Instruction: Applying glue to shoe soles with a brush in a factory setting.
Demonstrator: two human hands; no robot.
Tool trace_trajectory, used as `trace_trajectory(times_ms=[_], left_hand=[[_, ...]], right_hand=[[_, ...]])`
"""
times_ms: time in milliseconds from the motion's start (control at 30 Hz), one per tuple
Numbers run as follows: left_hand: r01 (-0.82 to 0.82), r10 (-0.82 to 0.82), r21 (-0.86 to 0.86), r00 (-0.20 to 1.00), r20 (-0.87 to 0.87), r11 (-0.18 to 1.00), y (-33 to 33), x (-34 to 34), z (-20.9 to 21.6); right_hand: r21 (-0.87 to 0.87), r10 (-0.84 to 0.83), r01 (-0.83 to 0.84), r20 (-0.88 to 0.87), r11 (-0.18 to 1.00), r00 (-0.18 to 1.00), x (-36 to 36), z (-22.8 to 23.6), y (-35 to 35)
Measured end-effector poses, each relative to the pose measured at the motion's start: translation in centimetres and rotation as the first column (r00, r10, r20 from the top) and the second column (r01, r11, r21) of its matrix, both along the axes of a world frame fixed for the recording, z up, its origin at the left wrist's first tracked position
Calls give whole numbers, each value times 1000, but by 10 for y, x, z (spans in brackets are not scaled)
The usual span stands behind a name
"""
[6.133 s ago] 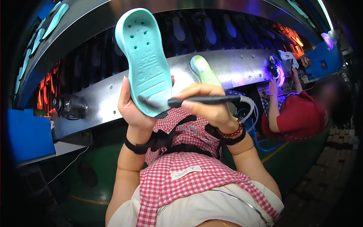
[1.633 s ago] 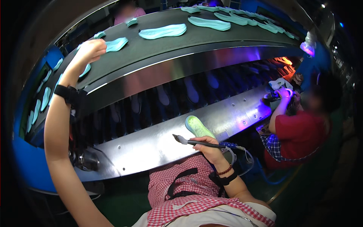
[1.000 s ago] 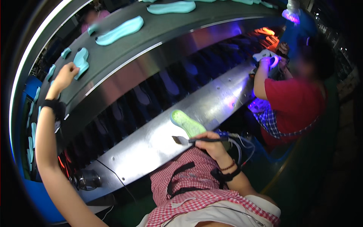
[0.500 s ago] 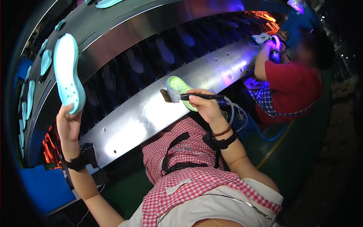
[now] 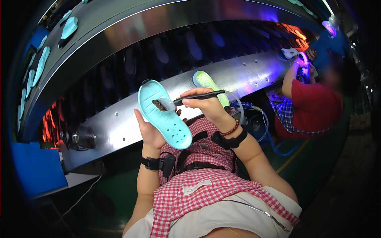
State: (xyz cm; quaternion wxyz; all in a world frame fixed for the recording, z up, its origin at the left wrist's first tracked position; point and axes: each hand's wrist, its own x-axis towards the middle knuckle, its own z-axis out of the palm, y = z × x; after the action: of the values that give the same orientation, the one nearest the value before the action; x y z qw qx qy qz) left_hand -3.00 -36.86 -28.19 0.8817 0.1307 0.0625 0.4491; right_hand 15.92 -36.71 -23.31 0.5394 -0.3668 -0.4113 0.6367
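Observation:
My left hand (image 5: pixel 150 134) holds a turquoise shoe sole (image 5: pixel 179 126) tilted above the metal ledge, its thumb along the left edge and its fingers mostly hidden underneath. Small holes dot the lower end of the sole, and shallow grooves cross the upper part. Closed round a black handle, my right hand (image 5: pixel 207 106) grips a flat brush (image 5: pixel 198 96). The brush's dark bristles are at the sole's upper face, seemingly touching it. Behind the right hand, a light green sole (image 5: pixel 207 82) with a pale blue rim lies on the ledge. A clear tube runs from the handle's end.
The shiny metal ledge (image 5: pixel 115 129) curves across in front of me. Beyond it, dark soles sit in a shadowed channel, under a conveyor (image 5: pixel 107 23) bearing turquoise soles. A co-worker in a red shirt (image 5: pixel 313 107) sits at right under purple light. A blue box (image 5: pixel 35 168) stands at left.
My left hand has brought the turquoise sole from the upper left down to the middle. The brush, earlier apart from it, is now at its face. The view has shifted.

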Motion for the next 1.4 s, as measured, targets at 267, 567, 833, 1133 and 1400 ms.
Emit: trace_trajectory(times_ms=[267, 567, 833, 1133, 1400], left_hand=[[-160, 153, -36, 976, -154, 986, -7, 23, 6], [-398, 359, -61, 875, -324, 915, 2, -8, 4], [-146, 150, 44, 982, -116, 988, -13, 21, 29], [-241, 255, 87, 939, -230, 967, -11, 9, 42], [-467, 512, 214, 810, -285, 858, 1, 7, 53]], right_hand=[[88, -17, -8, 280, 996, 960, -23, 2, 28], [123, 256, -439, 662, 890, 705, -11, 21, -27], [135, -5, -38, 303, 990, 953, -8, 43, -6], [147, 135, -152, 120, 977, 984, -4, 46, -12], [103, 225, -262, 280, 960, 933, 3, 43, -21]])
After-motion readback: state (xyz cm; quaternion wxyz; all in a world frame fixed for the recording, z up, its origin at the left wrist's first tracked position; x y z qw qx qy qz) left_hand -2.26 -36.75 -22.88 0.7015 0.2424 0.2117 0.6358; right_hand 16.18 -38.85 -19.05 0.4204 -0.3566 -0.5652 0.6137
